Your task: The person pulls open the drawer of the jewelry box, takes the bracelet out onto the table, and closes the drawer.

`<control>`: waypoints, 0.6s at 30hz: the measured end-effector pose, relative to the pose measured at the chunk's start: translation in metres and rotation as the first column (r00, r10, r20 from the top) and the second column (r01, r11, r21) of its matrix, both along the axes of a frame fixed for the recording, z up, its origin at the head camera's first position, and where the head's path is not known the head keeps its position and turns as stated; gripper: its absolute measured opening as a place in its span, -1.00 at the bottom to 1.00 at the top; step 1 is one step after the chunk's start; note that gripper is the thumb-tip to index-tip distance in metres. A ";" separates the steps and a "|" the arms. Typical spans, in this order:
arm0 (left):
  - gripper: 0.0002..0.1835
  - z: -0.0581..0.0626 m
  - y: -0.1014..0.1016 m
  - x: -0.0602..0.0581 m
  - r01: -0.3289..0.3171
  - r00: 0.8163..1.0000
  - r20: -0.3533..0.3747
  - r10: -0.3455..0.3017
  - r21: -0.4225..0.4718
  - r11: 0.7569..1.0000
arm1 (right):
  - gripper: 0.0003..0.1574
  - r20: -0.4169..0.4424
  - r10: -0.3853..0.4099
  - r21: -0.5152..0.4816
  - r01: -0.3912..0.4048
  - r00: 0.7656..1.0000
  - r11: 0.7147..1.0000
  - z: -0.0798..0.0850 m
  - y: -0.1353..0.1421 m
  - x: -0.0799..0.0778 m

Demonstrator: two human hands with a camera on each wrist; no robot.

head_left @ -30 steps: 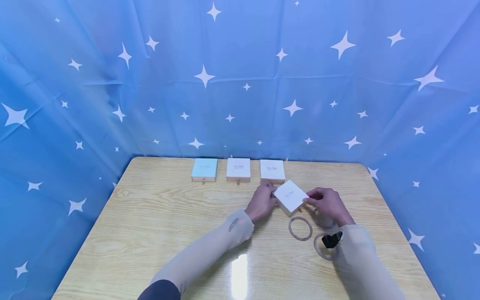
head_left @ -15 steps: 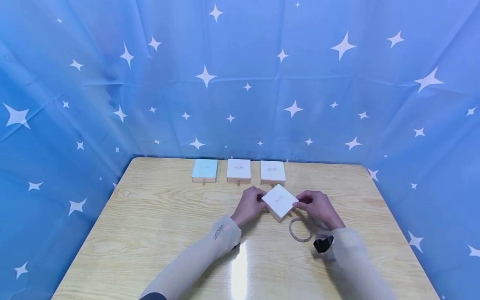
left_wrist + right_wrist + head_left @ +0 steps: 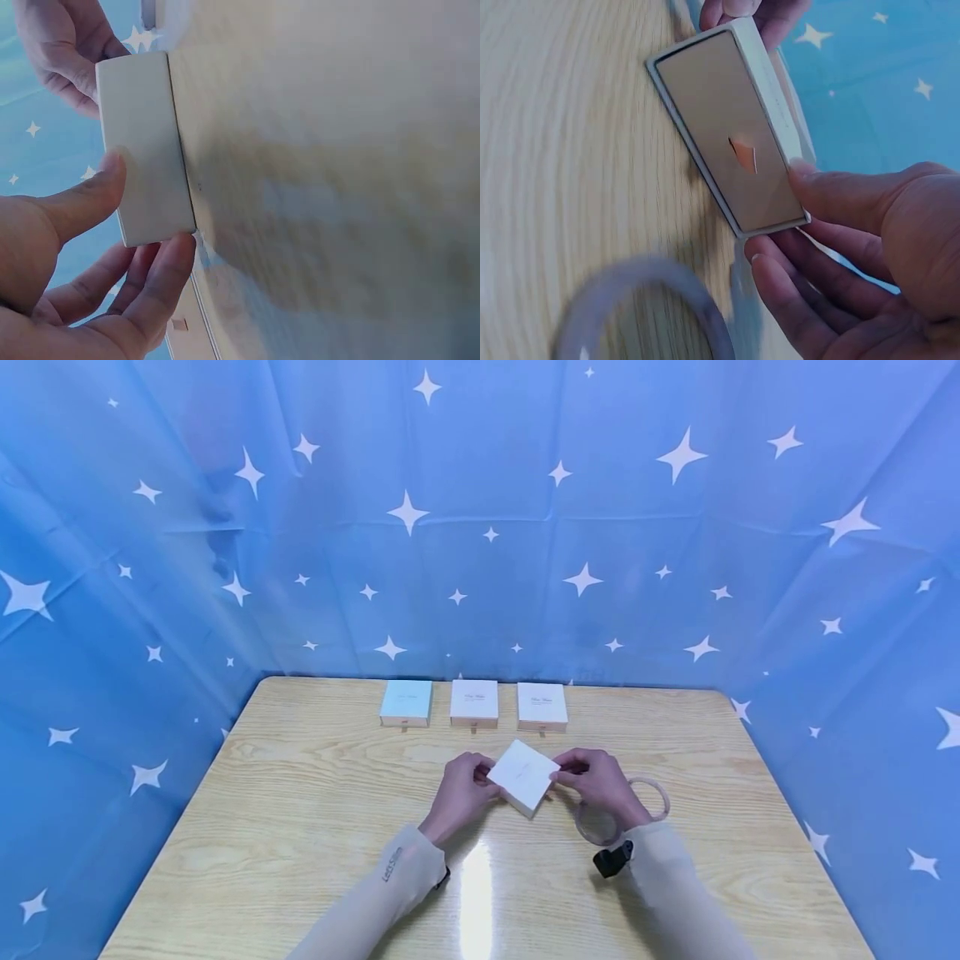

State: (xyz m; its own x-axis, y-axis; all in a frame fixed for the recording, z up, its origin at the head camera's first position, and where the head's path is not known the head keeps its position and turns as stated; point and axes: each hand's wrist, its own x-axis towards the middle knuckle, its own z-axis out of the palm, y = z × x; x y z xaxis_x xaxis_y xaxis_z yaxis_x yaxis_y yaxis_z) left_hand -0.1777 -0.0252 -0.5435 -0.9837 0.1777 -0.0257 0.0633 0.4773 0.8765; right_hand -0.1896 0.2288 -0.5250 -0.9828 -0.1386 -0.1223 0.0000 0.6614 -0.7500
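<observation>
Both hands hold one small white square drawer box just above the table, turned so a corner faces me. My left hand pinches its left corner; in the left wrist view the thumb presses one face and the fingers support the opposite one. At the right corner, my right hand grips likewise with thumb and fingers. The right wrist view shows the box's tan drawer front, flush in its sleeve, with an orange pull tab. Pale ring-shaped bangles lie under and beside the right wrist, partly hidden.
Along the table's back edge stand three similar boxes in a row: a light blue one, a white one and another white one. A blue star-patterned curtain hangs behind the wooden table.
Both hands have carried the white box left and toward me, away from the back row and the bangles. Their hold on it looks the same throughout.
</observation>
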 end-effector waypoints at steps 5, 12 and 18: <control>-0.55 0.000 -0.010 0.014 -0.055 0.998 0.028 0.054 0.016 0.998 | -0.75 0.014 -0.024 -0.018 0.025 1.000 1.000 -0.002 -0.016 0.002; -0.52 0.000 -0.022 0.030 -0.111 0.993 0.042 0.109 0.038 0.993 | -0.70 0.016 -0.031 -0.047 0.032 0.999 0.998 -0.008 -0.038 0.003; -0.53 -0.001 -0.030 0.041 -0.143 0.989 0.040 0.142 0.028 0.989 | -0.70 0.028 -0.011 -0.091 0.014 1.000 0.996 -0.010 -0.052 0.002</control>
